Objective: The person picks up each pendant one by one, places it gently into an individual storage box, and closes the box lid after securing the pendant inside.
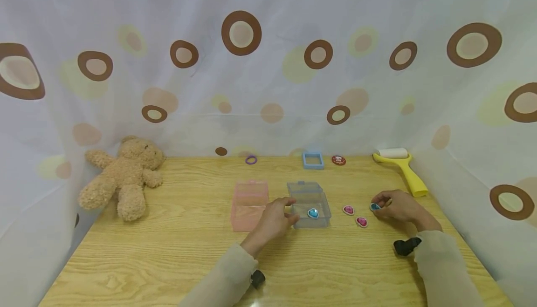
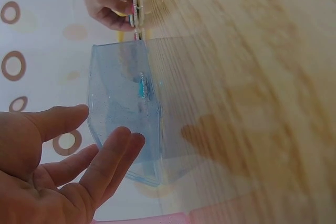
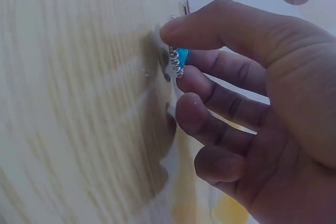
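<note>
No legible text, label, brand or number in any view. Red badge (image 1: 338,160) beside blue frame (image 1: 313,160): print too small to read.

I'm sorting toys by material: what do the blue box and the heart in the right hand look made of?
Blue box: see-through, glossy, probably hard plastic. Heart, pinched by the right hand: shiny turquoise gem with a silvery beaded rim, probably plastic, though glass can't be ruled out.

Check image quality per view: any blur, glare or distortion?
Head view: sharp, even light, wide-angle bend at the edges, slight glare on the table front edge. Left wrist view: clear blue box in focus, wood streaked. Right wrist view: tabletop smeared; blue gem readable.
</note>
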Demonstrator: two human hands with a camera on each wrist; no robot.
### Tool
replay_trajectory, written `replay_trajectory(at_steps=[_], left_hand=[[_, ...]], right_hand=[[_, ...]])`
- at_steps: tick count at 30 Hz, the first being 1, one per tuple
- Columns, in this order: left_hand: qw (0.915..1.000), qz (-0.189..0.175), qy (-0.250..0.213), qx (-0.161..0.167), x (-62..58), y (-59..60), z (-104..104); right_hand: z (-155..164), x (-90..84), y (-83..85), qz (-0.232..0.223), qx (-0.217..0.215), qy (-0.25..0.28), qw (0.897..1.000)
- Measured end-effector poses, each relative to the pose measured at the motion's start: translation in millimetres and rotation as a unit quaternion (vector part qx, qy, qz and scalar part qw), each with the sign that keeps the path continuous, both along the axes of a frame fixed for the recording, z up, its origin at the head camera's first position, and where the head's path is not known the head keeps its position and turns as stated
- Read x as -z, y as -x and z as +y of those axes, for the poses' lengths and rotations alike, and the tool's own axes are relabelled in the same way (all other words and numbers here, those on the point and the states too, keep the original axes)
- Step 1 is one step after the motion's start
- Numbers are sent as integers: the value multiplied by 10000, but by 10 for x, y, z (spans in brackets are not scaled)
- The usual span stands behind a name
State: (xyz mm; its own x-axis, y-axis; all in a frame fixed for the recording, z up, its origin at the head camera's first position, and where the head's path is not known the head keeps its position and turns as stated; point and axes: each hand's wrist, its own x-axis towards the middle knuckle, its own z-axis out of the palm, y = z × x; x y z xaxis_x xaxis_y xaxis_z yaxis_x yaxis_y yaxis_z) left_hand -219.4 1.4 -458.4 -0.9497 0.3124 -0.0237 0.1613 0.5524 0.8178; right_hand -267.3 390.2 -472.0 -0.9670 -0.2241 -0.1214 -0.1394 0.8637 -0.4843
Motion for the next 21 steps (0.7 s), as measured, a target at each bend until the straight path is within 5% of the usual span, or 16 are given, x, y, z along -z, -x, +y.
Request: replay_trajectory(at_steps=[21], left_hand=[[9999,94,98,-25,7,2,11]], right_hand=[[-400,-159,136,290,-300,628,9972]])
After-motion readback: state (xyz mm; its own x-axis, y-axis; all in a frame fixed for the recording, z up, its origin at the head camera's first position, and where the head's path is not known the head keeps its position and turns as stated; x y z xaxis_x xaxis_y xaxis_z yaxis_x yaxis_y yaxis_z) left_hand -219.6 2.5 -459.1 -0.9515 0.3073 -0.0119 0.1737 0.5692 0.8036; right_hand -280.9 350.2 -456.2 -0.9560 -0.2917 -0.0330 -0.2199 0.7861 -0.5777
